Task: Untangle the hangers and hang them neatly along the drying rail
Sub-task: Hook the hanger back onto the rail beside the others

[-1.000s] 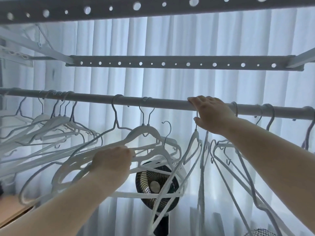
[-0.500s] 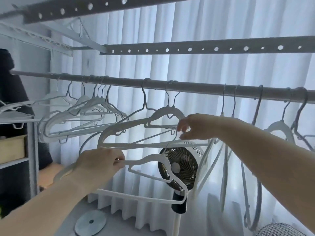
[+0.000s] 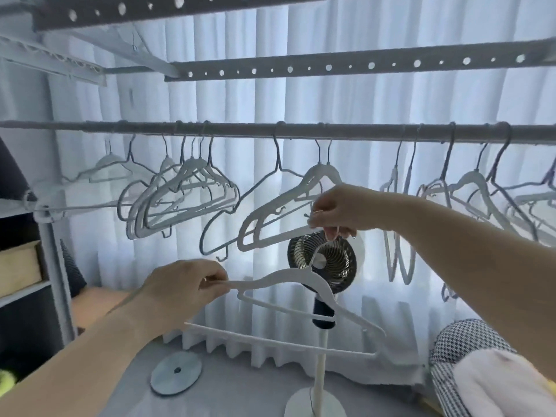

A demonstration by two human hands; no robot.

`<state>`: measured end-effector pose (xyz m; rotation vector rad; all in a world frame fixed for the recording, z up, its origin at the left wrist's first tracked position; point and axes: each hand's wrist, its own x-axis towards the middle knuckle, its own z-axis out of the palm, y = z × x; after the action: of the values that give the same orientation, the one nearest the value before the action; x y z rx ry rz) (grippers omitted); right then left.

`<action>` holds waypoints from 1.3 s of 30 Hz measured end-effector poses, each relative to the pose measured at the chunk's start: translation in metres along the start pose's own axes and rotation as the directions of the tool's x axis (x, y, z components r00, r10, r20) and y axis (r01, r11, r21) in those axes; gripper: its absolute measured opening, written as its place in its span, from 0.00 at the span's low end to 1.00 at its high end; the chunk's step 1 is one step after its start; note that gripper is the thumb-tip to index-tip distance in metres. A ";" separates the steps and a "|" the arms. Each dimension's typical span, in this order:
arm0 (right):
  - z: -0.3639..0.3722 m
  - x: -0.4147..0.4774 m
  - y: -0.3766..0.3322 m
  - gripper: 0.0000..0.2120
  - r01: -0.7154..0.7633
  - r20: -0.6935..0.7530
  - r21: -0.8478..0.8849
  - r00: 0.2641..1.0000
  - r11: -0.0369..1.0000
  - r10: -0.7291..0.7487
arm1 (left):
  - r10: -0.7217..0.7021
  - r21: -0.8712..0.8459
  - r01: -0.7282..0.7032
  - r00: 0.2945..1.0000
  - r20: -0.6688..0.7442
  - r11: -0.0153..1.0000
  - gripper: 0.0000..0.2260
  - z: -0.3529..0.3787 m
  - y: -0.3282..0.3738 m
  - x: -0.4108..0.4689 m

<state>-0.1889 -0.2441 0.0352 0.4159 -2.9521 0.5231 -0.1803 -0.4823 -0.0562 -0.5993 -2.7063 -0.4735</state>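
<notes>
Head view: white hanger [image 3: 301, 276] now free of the hung hangers [image 3: 323, 171], below the rail [image 3: 361, 130]; left hand [image 3: 180, 291] pinches its left arm; right hand [image 3: 340, 210] has moved to pinch its hook.

Fan [image 3: 340, 260] on white stand, before white curtain [image 3: 361, 100]. Round disc [image 3: 176, 373] on floor left of fan. Shelf [image 3: 51, 266] far left. Checkered cloth [image 3: 460, 341] low right.

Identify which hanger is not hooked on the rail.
The white hanger held low in front of the fan: the left hand pinches its shoulder, the right hand its hook. Every other hanger hangs from the rail.
</notes>
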 end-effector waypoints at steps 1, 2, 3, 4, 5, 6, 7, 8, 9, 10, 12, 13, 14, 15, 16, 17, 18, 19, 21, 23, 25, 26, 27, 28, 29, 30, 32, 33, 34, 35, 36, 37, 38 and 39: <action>0.001 -0.006 -0.005 0.12 -0.017 0.014 0.053 1.000 0.998 0.016 | -0.012 -0.058 0.014 1.000 0.029 0.998 0.09 0.001 -0.003 -0.003; 0.002 -0.012 -0.010 0.11 -0.030 0.020 0.110 0.999 0.994 0.028 | -0.028 -0.115 0.034 0.998 0.056 0.993 0.11 0.003 -0.006 -0.006; 0.002 -0.017 -0.014 0.11 -0.041 0.023 0.170 0.999 0.985 0.038 | -0.038 -0.151 0.048 0.997 0.072 0.987 0.12 0.005 -0.010 -0.008; 0.002 -0.022 -0.017 0.10 -0.050 0.032 0.226 0.998 0.973 0.044 | -0.043 -0.169 0.056 0.996 0.082 0.984 0.12 0.009 -0.013 -0.010; 0.003 -0.026 -0.021 0.10 -0.060 0.048 0.274 0.998 0.960 0.049 | -0.042 -0.187 0.058 0.995 0.088 0.981 0.12 0.012 -0.014 -0.013; 0.003 -0.031 -0.024 0.10 -0.072 0.060 0.307 0.997 0.949 0.056 | -0.040 -0.200 0.059 0.995 0.093 0.978 0.10 0.015 -0.016 -0.015; 0.003 -0.035 -0.026 0.09 -0.085 0.068 0.332 0.996 0.939 0.066 | -0.047 -0.208 0.066 0.994 0.096 0.976 0.05 0.018 -0.017 -0.018; 0.003 -0.039 -0.028 0.08 -0.099 0.067 0.353 0.995 0.930 0.080 | -0.051 -0.195 0.069 0.994 0.095 0.978 0.05 0.020 -0.017 -0.020; 0.004 -0.043 -0.030 0.07 -0.115 0.063 0.380 0.993 0.918 0.099 | -0.046 -0.171 0.060 0.996 0.082 0.983 0.11 0.021 -0.017 -0.021; 0.005 -0.046 -0.031 0.05 -0.133 0.059 0.409 0.991 0.903 0.119 | -0.039 -0.160 0.049 0.997 0.064 0.986 0.15 0.023 -0.016 -0.023; 0.008 -0.050 -0.032 0.05 -0.172 0.068 0.450 0.985 0.876 0.159 | -0.029 -0.200 0.029 1.000 0.004 0.979 0.16 0.024 -0.009 -0.025; 0.009 -0.051 -0.033 0.05 -0.195 0.078 0.464 0.981 0.864 0.180 | -0.043 -0.262 0.043 0.999 0.004 0.964 0.15 0.027 -0.005 -0.026; 0.011 -0.053 -0.034 0.05 -0.217 0.086 0.478 0.976 0.851 0.201 | -0.057 -0.344 0.062 0.998 0.025 0.937 0.15 0.030 0.000 -0.027; 0.011 -0.054 -0.035 0.06 -0.236 0.089 0.497 0.971 0.835 0.221 | -0.061 -0.420 0.087 0.995 0.076 0.903 0.14 0.033 0.005 -0.029; 0.011 -0.055 -0.037 0.07 -0.247 0.083 0.523 0.967 0.816 0.240 | -0.047 -0.474 0.106 0.990 0.134 0.874 0.13 0.036 0.010 -0.031; 0.011 -0.056 -0.038 0.07 -0.252 0.069 0.553 0.964 0.794 0.257 | -0.024 -0.512 0.118 0.982 0.185 0.851 0.12 0.038 0.016 -0.032; 0.010 -0.057 -0.039 0.07 -0.248 0.049 0.586 0.961 0.771 0.272 | 0.003 -0.551 0.128 0.973 0.230 0.824 0.11 0.040 0.021 -0.033; 0.009 -0.057 -0.040 0.07 -0.240 0.025 0.618 0.958 0.749 0.286 | 0.029 -0.592 0.144 0.962 0.273 0.793 0.09 0.040 0.027 -0.035; 0.009 -0.057 -0.040 0.06 -0.217 -0.029 0.677 0.947 0.703 0.320 | 0.094 -0.647 0.159 0.936 0.338 0.746 0.07 0.038 0.039 -0.038; 0.010 -0.057 -0.040 0.06 -0.191 -0.086 0.720 0.930 0.668 0.358 | 0.135 -0.646 0.141 0.924 0.358 0.750 0.08 0.035 0.050 -0.040; 0.011 -0.056 -0.040 0.05 -0.159 -0.139 0.745 0.912 0.647 0.385 | 0.140 -0.610 0.114 0.925 0.353 0.784 0.17 0.035 0.058 -0.040; 0.011 -0.056 -0.040 0.05 -0.144 -0.161 0.755 0.905 0.640 0.394 | 0.130 -0.580 0.108 0.926 0.353 0.807 0.21 0.035 0.060 -0.040; 0.011 -0.055 -0.040 0.06 -0.129 -0.181 0.762 0.899 0.635 0.399 | 0.124 -0.551 0.098 0.928 0.351 0.829 0.22 0.036 0.062 -0.041; 0.010 -0.053 -0.040 0.07 -0.115 -0.196 0.767 0.894 0.631 0.402 | 0.124 -0.528 0.080 0.933 0.339 0.846 0.19 0.037 0.063 -0.041; 0.010 -0.052 -0.040 0.07 -0.106 -0.207 0.770 0.891 0.629 0.403 | 0.125 -0.505 0.058 0.938 0.322 0.861 0.16 0.039 0.064 -0.042; 0.010 -0.050 -0.040 0.08 -0.098 -0.214 0.772 0.890 0.627 0.403 | 0.126 -0.476 0.034 0.945 0.300 0.879 0.12 0.041 0.064 -0.041; 0.010 -0.047 -0.041 0.08 -0.086 -0.226 0.770 0.890 0.632 0.395 | 0.124 -0.429 -0.008 0.962 0.242 0.903 0.10 0.044 0.064 -0.039; 0.010 -0.045 -0.040 0.08 -0.081 -0.234 0.766 0.889 0.638 0.394 | 0.116 -0.422 -0.016 0.970 0.213 0.907 0.09 0.045 0.064 -0.037; 0.010 -0.044 -0.039 0.08 -0.081 -0.243 0.760 0.885 0.645 0.397 | 0.107 -0.420 -0.016 0.975 0.194 0.908 0.09 0.045 0.063 -0.035; 0.010 -0.042 -0.038 0.08 -0.086 -0.251 0.750 0.880 0.656 0.402 | 0.095 -0.425 -0.005 0.977 0.190 0.905 0.09 0.045 0.063 -0.032; 0.010 -0.040 -0.036 0.08 -0.093 -0.262 0.736 0.875 0.671 0.408 | 0.084 -0.443 0.012 0.977 0.196 0.896 0.09 0.044 0.064 -0.029; 0.009 -0.039 -0.034 0.07 -0.101 -0.277 0.715 0.868 0.692 0.412 | 0.078 -0.472 0.029 0.975 0.206 0.881 0.08 0.043 0.065 -0.026; 0.009 -0.038 -0.032 0.07 -0.110 -0.293 0.690 0.861 0.716 0.415 | 0.074 -0.501 0.045 0.974 0.215 0.864 0.08 0.042 0.066 -0.023; 0.008 -0.037 -0.028 0.07 -0.123 -0.312 0.659 0.853 0.742 0.418 | 0.069 -0.524 0.056 0.974 0.216 0.850 0.08 0.041 0.068 -0.020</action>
<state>-0.1462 -0.2633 0.0312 -0.1154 -2.3268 1.4346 -0.1420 -0.4153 -0.0831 -0.8458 -2.7772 -1.2459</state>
